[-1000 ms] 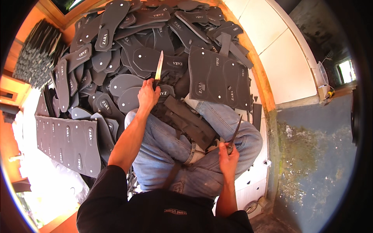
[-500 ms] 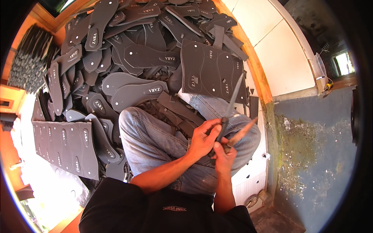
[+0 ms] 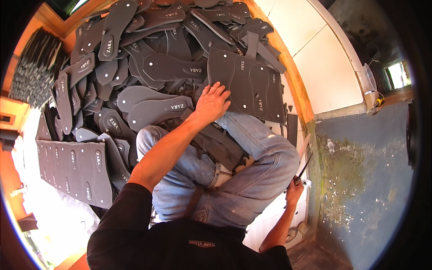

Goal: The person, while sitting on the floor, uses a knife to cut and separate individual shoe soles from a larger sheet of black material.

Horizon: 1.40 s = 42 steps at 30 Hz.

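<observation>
The two hands are staying well apart. Right of the upper centre, a dark sheet (image 3: 256, 74) with sole outlines is lying near the raised edge; the left hand (image 3: 213, 103), fingers slightly spread, is overlapping its lower left corner, and whether it is gripping cannot be told. At the lower right, the right hand (image 3: 294, 192) is clasping a dark-bladed knife (image 3: 305, 166), a paler blade (image 3: 306, 143) showing just beside it. Sole-shaped pieces (image 3: 173, 67) are filling the upper centre.

Above the dark sole-patterned sheet (image 3: 247, 83) your left hand (image 3: 212, 103) has open room; your bent right knee (image 3: 283, 155) stands between it and your right hand (image 3: 294, 191).
</observation>
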Available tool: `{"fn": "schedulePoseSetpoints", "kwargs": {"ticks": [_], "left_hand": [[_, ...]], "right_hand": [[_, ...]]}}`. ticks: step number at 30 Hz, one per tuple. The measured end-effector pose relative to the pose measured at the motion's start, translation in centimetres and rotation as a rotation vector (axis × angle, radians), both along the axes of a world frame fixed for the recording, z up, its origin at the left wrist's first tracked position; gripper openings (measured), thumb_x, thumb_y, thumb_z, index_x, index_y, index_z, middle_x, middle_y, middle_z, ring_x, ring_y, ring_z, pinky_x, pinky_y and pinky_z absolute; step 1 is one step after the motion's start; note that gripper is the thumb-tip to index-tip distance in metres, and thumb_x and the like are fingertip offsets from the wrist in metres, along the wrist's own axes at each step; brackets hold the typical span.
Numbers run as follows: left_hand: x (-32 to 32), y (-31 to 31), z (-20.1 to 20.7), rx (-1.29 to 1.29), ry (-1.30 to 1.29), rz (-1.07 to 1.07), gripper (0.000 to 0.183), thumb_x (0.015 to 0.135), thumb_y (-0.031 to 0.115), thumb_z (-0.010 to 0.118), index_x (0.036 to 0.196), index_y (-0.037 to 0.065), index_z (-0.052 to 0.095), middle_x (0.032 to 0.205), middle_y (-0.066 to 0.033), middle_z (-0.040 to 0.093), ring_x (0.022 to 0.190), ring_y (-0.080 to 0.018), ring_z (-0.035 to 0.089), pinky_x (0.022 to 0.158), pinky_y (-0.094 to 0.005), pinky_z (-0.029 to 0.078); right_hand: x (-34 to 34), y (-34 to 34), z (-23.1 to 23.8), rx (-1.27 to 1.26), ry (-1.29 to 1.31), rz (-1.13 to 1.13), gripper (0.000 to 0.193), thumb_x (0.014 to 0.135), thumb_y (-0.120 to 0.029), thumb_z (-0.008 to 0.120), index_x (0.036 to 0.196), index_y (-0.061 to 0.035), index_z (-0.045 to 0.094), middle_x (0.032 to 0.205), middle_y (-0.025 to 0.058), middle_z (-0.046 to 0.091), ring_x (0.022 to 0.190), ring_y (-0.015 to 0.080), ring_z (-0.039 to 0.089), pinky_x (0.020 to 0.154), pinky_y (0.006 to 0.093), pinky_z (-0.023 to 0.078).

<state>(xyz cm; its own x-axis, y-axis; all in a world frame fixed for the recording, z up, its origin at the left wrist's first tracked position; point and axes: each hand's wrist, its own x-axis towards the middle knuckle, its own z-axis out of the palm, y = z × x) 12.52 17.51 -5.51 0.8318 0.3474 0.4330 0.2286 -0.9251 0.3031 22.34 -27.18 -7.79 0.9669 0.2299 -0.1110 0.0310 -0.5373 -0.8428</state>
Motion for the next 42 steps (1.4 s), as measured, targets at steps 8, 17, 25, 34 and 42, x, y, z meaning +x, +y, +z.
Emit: {"fn": "schedulePoseSetpoints", "kwargs": {"ticks": [8,17,25,34,42], "left_hand": [[-3.1,2.3,-0.7,-0.221,-0.248,0.223,0.010,0.077,0.004,0.062,0.087,0.003,0.062,0.087,-0.0126,0.060,0.087,-0.0313,0.057,0.076,-0.0398,0.047],[-1.4,1.8,-0.2,-1.441,0.044,0.397,0.063,0.085,0.053,0.056,0.113,-0.003,0.054,0.097,-0.0145,0.063,0.071,-0.0171,0.063,0.056,-0.0249,0.052],[-2.5,-1.9,1.8,-1.707,-0.361,0.174,0.032,0.087,0.028,0.063,0.101,0.001,0.054,0.086,-0.0093,0.062,0.058,-0.0156,0.059,0.046,-0.0250,0.046],[-15.2,-13.4,4.9,-2.048,-0.462,0.642,0.025,0.086,0.022,0.062,0.102,0.004,0.057,0.077,-0.0037,0.061,0.057,-0.0155,0.059,0.042,-0.0243,0.044],[-16.3,-15.7,6.4,-2.118,-0.475,0.734,0.025,0.087,0.029,0.063,0.095,0.006,0.057,0.075,-0.0041,0.062,0.055,-0.0132,0.059,0.039,-0.0240,0.043]], "right_hand": [[-2.3,0.4,-4.3,-0.008,-0.081,0.043,0.033,0.075,-0.018,0.064,0.094,0.0087,0.059,0.083,0.0155,0.066,0.076,0.0202,0.061,0.069,0.0322,0.047],[-3.7,-0.4,-5.7,-0.166,-0.167,-0.036,0.036,0.079,-0.023,0.064,0.098,0.0080,0.060,0.086,0.0180,0.066,0.079,0.0231,0.062,0.070,0.0343,0.048],[-3.9,1.8,2.9,0.001,0.041,-0.343,0.034,0.091,-0.031,0.058,0.098,0.0032,0.059,0.067,0.0050,0.055,0.050,0.0110,0.045,0.045,0.0261,0.038],[-10.0,10.8,13.4,0.282,0.254,0.188,0.029,0.092,-0.026,0.057,0.110,-0.0035,0.058,0.056,-0.0035,0.048,0.047,0.0041,0.041,0.044,0.0209,0.029],[-15.6,10.3,11.4,0.066,0.536,0.486,0.019,0.087,-0.014,0.064,0.100,-0.0013,0.060,0.057,-0.0061,0.041,0.052,0.0032,0.035,0.048,0.0211,0.029]]}}
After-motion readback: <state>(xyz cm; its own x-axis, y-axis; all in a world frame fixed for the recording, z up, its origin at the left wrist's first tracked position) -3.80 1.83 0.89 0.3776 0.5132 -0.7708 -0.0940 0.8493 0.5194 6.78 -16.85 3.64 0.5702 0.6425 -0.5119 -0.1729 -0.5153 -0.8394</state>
